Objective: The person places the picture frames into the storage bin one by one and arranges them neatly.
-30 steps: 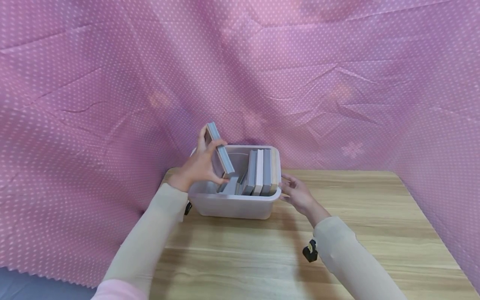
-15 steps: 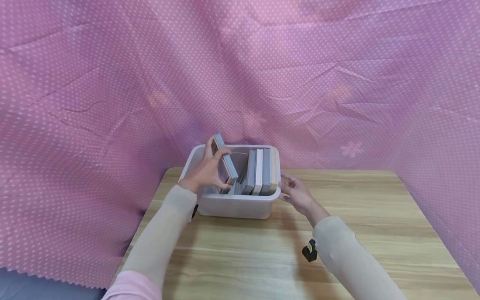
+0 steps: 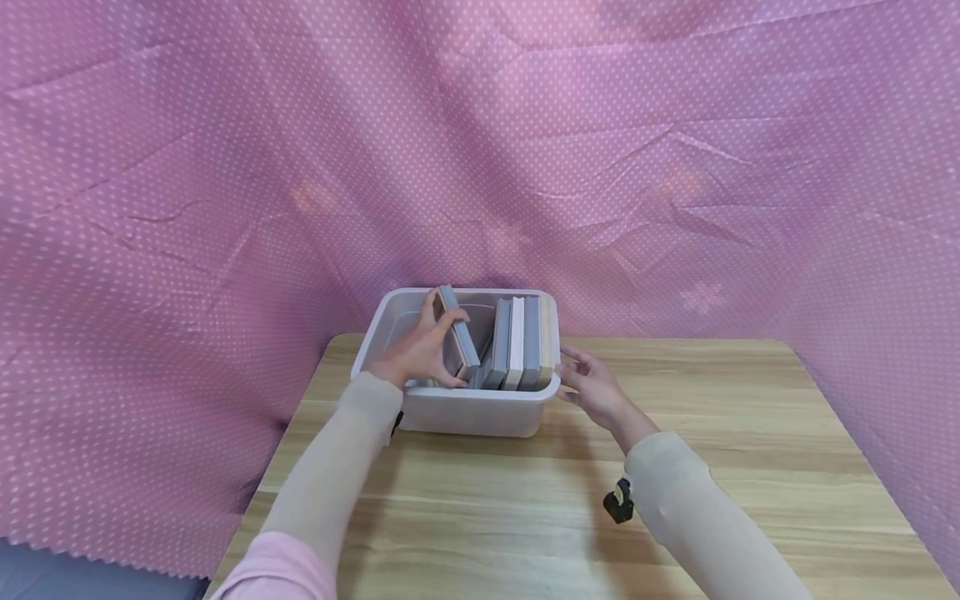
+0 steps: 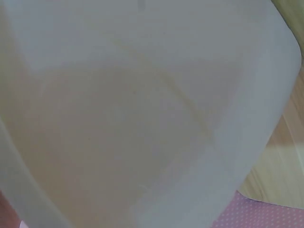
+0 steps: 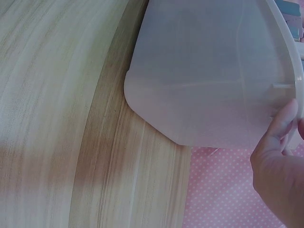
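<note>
A translucent white plastic bin (image 3: 472, 417) stands near the far edge of the table. Inside its left half my left hand (image 3: 420, 346) grips a thin grey-blue book (image 3: 459, 327), tilted to the left, thumb and fingers at its edges. Several books (image 3: 517, 346), grey, white and beige, stand side by side against the bin's right wall. Something grey lies low between them and the held book. My right hand (image 3: 592, 385) touches the right rim with extended fingers; in the right wrist view its thumb (image 5: 285, 116) rests just under the rim. The left wrist view is filled by the bin's wall (image 4: 142, 118).
The wood-grain table (image 3: 487, 517) reaches toward me and to the right of the bin. Pink dotted cloth (image 3: 525, 167) hangs behind and on both sides, close to the bin's far wall. A black device (image 3: 619, 500) sits under my right wrist.
My left hand has moved down and to the right with the book, lowering it from above the rim into the bin toward the standing books. The right hand has stayed in place.
</note>
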Motion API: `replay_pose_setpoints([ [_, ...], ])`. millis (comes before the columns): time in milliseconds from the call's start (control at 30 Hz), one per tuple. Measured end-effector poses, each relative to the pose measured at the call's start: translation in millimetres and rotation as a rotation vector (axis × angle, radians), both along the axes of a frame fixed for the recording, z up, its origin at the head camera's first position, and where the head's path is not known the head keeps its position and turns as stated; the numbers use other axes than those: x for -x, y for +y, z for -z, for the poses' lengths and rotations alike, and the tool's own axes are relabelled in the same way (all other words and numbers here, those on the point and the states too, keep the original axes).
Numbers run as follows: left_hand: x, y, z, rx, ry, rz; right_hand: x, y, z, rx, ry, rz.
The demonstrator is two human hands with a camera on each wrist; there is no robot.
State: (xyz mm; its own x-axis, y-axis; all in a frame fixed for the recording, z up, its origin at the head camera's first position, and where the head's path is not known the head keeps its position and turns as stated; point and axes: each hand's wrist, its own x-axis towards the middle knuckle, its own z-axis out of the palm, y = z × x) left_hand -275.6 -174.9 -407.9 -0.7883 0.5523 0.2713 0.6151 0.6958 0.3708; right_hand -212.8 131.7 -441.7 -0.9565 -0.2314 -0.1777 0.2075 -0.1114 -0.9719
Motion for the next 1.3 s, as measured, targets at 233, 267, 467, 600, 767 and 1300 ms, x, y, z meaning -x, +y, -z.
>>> replay_pose_setpoints([
  [233, 4.1, 4.2, 2.1, 0.046, -0.041, 0.036, 1.0, 0.8, 2.2, 0.002, -0.001, 0.002],
  [267, 4.8, 5.2, 2.3, 0.054, -0.047, 0.044, 1.0, 0.9, 2.4, 0.002, -0.003, 0.004],
  [467, 9.0, 10.8, 5.8, 0.091, -0.086, 0.075, 1.2, 1.1, 2.5, -0.010, -0.002, 0.003],
  [600, 11.9, 13.4, 9.6, 0.097, -0.105, 0.083, 1.4, 0.7, 2.3, -0.016, -0.003, 0.006],
  [767, 13.4, 16.3, 11.4, 0.116, -0.140, 0.077, 1.5, 0.9, 3.3, 0.011, 0.003, 0.008],
  [1300, 13.5, 23.3, 8.0, 0.220, -0.159, 0.058, 2.3, 0.6, 7.7, 0.027, 0.006, 0.012],
])
